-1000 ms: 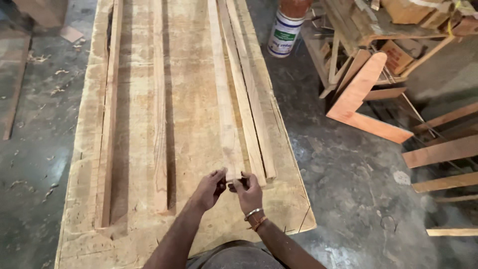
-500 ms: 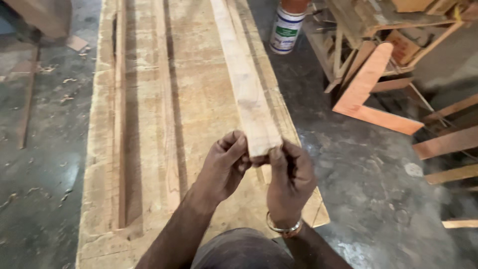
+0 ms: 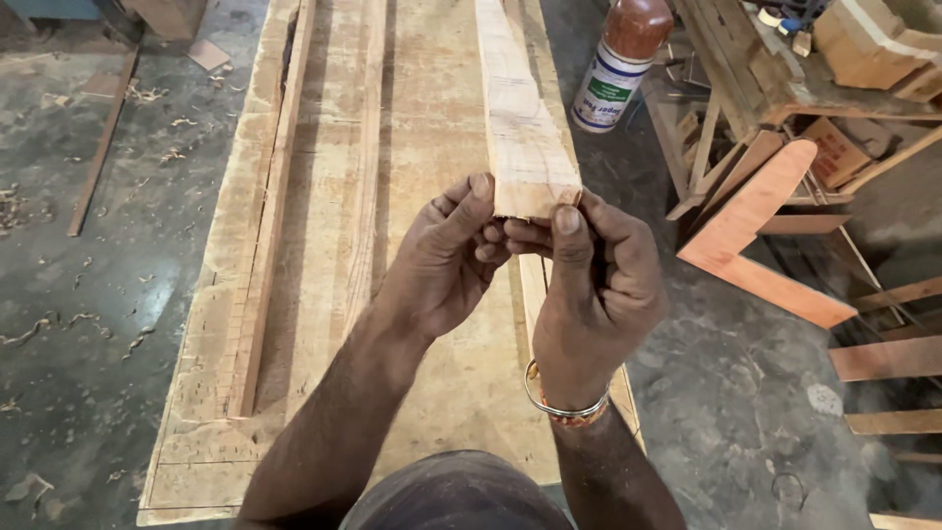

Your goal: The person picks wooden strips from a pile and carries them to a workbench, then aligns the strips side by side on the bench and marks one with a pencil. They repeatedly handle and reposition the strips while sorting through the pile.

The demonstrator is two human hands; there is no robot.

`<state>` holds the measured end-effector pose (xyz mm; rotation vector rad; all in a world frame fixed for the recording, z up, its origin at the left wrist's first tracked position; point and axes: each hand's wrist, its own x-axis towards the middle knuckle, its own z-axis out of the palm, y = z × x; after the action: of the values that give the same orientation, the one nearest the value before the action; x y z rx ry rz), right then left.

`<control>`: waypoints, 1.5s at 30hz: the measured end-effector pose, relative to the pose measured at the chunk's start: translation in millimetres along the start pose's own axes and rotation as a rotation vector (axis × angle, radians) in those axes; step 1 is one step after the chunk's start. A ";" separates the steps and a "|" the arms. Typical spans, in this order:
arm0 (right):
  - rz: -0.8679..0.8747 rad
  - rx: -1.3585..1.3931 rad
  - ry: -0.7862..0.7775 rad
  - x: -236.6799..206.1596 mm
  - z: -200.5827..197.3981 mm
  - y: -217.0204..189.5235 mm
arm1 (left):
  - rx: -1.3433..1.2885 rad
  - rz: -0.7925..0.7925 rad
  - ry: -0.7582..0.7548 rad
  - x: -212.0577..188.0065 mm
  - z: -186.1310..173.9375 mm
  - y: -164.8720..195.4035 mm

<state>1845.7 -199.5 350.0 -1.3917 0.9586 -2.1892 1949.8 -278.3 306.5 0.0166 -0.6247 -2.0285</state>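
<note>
A long pale wooden plank (image 3: 518,118) is raised at its near end, and both hands grip that end. My left hand (image 3: 446,260) pinches its left corner with the thumb on top. On the right corner sits the thumb of my right hand (image 3: 594,285), whose wrist wears a metal bangle. The plank's far end runs away over the wide wooden workbench (image 3: 422,118). Another strip (image 3: 535,285) lies on the bench under my hands, mostly hidden.
Two narrow wooden strips (image 3: 275,196) lie lengthwise on the bench's left part. A white bottle with a brown cap (image 3: 616,69) stands on the floor to the right. Wooden frames and an orange board (image 3: 756,226) crowd the right side. Shavings litter the floor at left.
Both hands have lifted the plank's near end off the bench and brought it closer to the camera. The view has tilted down toward the hands.
</note>
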 end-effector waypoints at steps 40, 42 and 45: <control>0.591 0.174 -0.208 15.7 -6.9 -27.5 | 0.380 -0.115 0.259 12.1 72.7 25.4; 0.570 0.192 -0.184 18.2 -2.9 -28.4 | 0.459 -0.068 0.211 11.6 75.3 30.3; 0.559 0.207 -0.166 22.2 0.6 -28.3 | 0.481 -0.039 0.182 11.6 73.5 34.2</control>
<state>1837.7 -193.9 384.7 -1.0333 0.8970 -1.6748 1952.1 -270.2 387.9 0.4949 -0.9845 -1.8429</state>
